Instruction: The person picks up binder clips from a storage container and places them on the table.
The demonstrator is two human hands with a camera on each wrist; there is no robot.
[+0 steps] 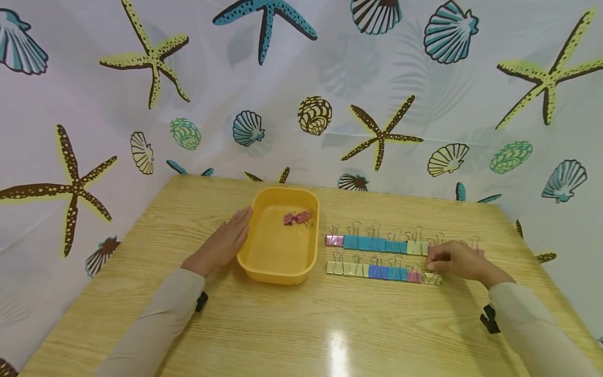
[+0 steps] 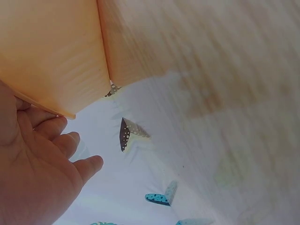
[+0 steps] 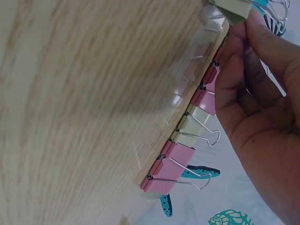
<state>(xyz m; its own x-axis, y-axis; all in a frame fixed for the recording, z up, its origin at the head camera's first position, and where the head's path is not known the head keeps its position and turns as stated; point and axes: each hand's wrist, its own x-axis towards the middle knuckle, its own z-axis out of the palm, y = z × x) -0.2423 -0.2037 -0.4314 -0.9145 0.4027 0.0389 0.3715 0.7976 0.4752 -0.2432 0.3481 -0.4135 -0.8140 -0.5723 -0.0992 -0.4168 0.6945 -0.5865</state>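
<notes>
My left hand (image 1: 223, 243) rests against the left side of a yellow plastic tray (image 1: 248, 259), its fingers reaching along the rim. In the left wrist view those fingers touch the edge of the tray (image 2: 51, 51). At the right end of the front row of binder clips, my right hand (image 1: 459, 260) pinches a pale yellow binder clip (image 1: 432, 278). The right wrist view shows thumb and forefinger together at this yellow clip (image 3: 232, 9). Inside the tray lie a few pink binder clips (image 1: 297, 218).
A back row of binder clips (image 1: 365, 243) in pink, blue and yellow runs behind the front row (image 1: 355, 269), wire handles upright. The right forearm and hand overlap the back row's right end. A patterned cloth (image 1: 282, 120) hangs behind the wooden table (image 1: 264, 324).
</notes>
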